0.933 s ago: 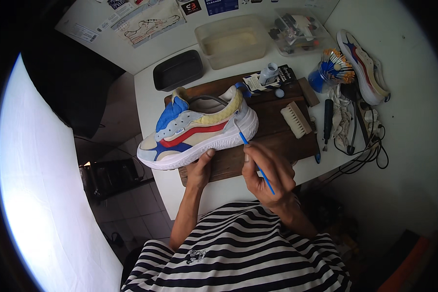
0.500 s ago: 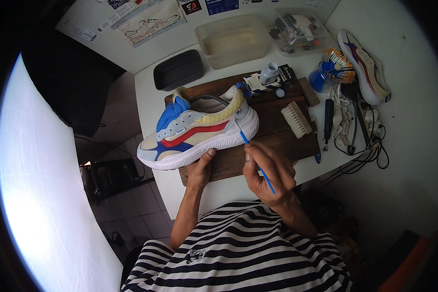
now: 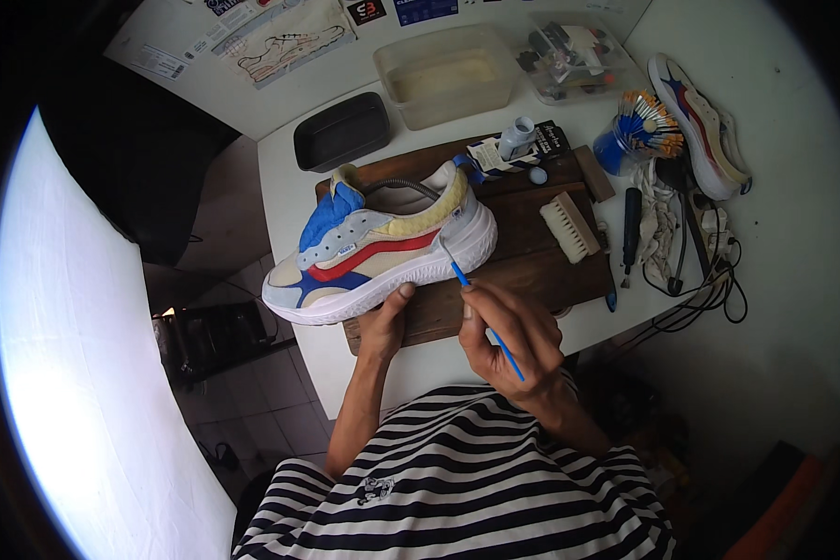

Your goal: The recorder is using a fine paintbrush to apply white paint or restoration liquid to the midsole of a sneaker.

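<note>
A sneaker [image 3: 369, 257] in cream, red, blue, yellow and pale grey, with a white sole, is held tilted side-up above a dark wooden board [image 3: 527, 266]. My left hand [image 3: 383, 319] grips it from below, thumb on the sole's edge and fingers hidden underneath. Pinched in my right hand [image 3: 511, 343] is a thin blue paintbrush [image 3: 504, 350]. Its tip meets the sneaker's side near the heel, just above the sole. A coiled metal spring [image 3: 401, 187] shows in the shoe's opening.
Behind the board stand a black tray [image 3: 343, 133], a clear tub [image 3: 448, 79] and a bin of supplies [image 3: 574, 61]. An uncapped bottle [image 3: 517, 138] and a wooden brush [image 3: 571, 229] rest on it. To the right are a cup of paintbrushes [image 3: 616, 152], another sneaker [image 3: 698, 126] and cables [image 3: 719, 285].
My right hand and the paintbrush have shifted slightly left, moving the tip along the side toward the toe. My left hand and the sneaker have barely moved.
</note>
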Available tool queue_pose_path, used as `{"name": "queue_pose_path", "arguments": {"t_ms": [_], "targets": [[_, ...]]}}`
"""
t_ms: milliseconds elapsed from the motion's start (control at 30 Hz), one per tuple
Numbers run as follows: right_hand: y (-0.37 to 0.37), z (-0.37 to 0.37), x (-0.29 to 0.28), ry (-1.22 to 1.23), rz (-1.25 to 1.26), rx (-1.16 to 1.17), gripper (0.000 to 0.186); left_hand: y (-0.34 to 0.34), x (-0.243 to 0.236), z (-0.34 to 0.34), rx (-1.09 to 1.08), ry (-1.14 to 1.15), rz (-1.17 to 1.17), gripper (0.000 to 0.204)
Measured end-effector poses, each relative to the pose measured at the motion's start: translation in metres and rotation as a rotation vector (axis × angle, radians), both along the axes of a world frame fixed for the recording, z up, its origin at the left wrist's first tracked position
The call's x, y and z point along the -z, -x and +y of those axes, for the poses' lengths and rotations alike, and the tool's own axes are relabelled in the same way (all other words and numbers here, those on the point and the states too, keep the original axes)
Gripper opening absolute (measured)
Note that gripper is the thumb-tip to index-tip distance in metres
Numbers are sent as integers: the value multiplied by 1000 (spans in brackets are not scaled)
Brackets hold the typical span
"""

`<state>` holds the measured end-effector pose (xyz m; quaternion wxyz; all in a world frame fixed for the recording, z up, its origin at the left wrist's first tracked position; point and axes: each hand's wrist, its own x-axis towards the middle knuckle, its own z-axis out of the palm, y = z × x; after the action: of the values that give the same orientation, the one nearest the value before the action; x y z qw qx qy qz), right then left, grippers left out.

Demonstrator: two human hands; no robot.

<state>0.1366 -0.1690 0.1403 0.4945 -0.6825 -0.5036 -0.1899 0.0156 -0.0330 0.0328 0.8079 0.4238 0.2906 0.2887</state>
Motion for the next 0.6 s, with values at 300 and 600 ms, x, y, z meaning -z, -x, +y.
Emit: {"name": "queue_pose_path", "arguments": {"t_ms": [300, 600], "targets": [[-13, -3, 5, -15, 48, 67, 15, 4, 4, 1, 18, -44, 43, 43], [-12, -4, 3, -56, 9, 90, 22, 1, -1, -1, 19, -43, 59, 43]]}}
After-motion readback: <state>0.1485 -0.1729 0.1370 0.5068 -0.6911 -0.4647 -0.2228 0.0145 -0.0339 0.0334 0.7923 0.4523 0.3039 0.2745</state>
